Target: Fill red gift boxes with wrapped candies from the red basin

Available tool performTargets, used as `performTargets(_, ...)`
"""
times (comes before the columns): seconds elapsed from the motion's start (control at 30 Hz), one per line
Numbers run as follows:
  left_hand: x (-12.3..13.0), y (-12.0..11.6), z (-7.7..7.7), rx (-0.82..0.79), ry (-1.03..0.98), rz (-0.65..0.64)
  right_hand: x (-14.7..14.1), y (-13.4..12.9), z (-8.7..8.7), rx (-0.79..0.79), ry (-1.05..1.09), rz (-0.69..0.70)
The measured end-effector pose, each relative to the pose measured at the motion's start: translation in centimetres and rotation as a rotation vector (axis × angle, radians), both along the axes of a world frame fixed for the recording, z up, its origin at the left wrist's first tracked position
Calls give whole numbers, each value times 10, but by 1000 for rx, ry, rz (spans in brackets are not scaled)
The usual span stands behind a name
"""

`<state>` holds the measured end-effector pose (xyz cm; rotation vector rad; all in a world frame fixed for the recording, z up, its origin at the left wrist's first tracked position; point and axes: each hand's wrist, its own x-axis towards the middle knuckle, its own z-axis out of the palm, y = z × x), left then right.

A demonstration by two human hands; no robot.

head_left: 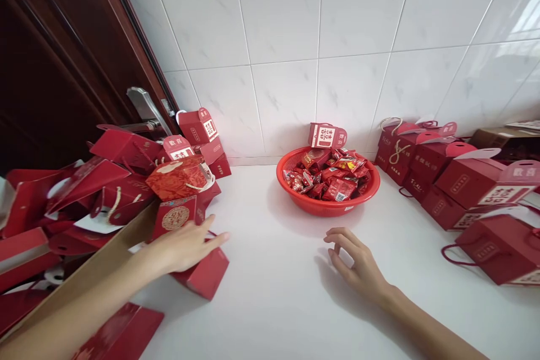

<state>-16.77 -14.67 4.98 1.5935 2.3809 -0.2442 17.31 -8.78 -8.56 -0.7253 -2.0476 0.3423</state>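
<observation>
My left hand (185, 244) reaches over the red gift boxes on the left, its fingers spread. Below the hand lies a small plain-sided red box (206, 271), and just behind it a red box with a round gold emblem (175, 217). Whether the fingers touch either box, I cannot tell. My right hand (354, 264) hovers low over the white table (270, 298) with loosely bent fingers, thumb and fingertips apart, and nothing in it. Beyond that hand a red plastic basket (329, 208) holds several red-wrapped sweets (337, 188) and a small box.
Folded red boxes overflow a cardboard carton (99, 253) at the left, near a door handle (147, 109). Along the right side, made-up red gift boxes (468, 180) stand in a row, some stacked. A tiled wall (282, 95) closes off the back.
</observation>
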Motion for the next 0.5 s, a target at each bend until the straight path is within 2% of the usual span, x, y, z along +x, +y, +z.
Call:
performTargets(0.07, 36, 9, 1, -36, 23, -105, 0, 0, -1, 2, -10, 2)
performTargets(0.17, 78, 20, -3, 4, -57, -289, 2, 2, -2, -6, -23, -17)
performTargets(0.23, 98, 25, -4, 67, -141, -404, 4, 4, -2, -15, -25, -34)
performTargets(0.3, 110, 28, 4, 135, -214, -497, 6, 5, -1, -20, -20, -44)
performTargets(0.37, 107, 28, 17, 197, -236, -517, 8, 5, 0, -21, -14, -52)
performTargets(0.4, 96, 26, 21, 225, -224, -493, 8, 5, 1, -23, -13, -57)
performTargets(0.47, 53, 13, 16, 274, -140, -390, 9, 3, 2, -26, -8, -70)
performTargets(0.5, 21, 1, 3, 299, -82, -336, 9, 1, 3, -30, -4, -75)
